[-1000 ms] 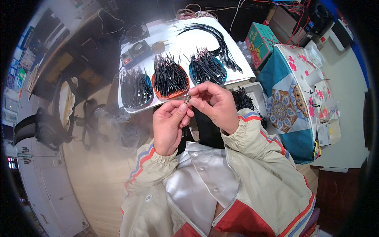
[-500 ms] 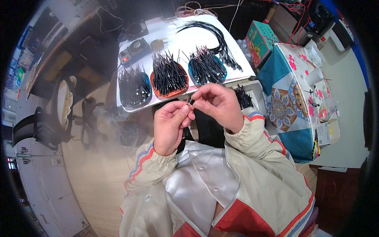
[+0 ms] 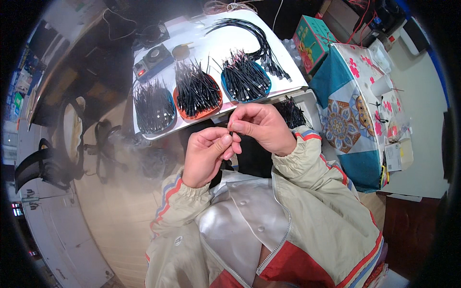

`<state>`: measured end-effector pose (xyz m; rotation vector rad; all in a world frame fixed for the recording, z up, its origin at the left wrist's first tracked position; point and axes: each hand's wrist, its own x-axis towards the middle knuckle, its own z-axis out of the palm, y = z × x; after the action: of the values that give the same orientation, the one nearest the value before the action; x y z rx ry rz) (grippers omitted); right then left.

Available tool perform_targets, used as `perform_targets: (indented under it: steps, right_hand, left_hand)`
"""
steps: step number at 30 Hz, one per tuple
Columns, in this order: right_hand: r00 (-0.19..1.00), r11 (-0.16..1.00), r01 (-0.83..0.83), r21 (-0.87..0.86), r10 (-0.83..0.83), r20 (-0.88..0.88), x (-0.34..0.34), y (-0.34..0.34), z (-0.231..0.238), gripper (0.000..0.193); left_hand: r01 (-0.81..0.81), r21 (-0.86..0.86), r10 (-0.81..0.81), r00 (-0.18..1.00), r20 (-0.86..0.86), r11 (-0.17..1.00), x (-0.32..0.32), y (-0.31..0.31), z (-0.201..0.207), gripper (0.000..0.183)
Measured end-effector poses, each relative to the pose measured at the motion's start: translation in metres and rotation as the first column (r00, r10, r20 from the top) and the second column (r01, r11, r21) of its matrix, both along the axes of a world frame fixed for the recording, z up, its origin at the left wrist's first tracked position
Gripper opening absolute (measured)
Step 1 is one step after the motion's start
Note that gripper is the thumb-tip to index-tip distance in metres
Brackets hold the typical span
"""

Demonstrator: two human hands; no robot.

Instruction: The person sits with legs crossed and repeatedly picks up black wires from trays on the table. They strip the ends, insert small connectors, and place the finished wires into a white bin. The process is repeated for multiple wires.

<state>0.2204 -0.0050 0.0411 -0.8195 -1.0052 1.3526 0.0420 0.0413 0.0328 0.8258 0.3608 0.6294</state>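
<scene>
Close together in front of my chest, both hands pinch a thin black cable, most of it hidden by the fingers. My left hand is closed on its lower part, thumb against the index finger. From above, the thumb and index finger of my right hand grip its upper end. Just beyond the hands, short black cables with metal plugs fill an orange tray and a blue tray. A third tray holds another cable bundle at the left.
The trays stand on a white table, with a grey box with a knob and red light and a bundle of longer black cables. Below its right edge, a white bin contains more cables. Rightward are a green carton and a cloth-covered table.
My right fingers have closed in toward my left fingertips, covering more of the cable. The table and trays appear shifted slightly up and left as the view moved.
</scene>
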Motion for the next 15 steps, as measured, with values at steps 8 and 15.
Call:
perform_targets:
  steps: [8,15]
  right_hand:
    - [0.905,0.963,-0.204,-0.175,0.117,-0.409,-0.001,0.000,-0.004,0.014]
    - [0.972,0.985,-0.080,-0.150,0.044,-0.230,0.004,0.009,-0.008,0.013]
  left_hand:
    - [-0.066,0.006,0.066,0.997,0.036,0.998,0.011,0.002,-0.008,0.016]
    - [0.011,-0.064,-0.010,1.000,0.018,0.998,0.014,0.016,-0.007,0.016]
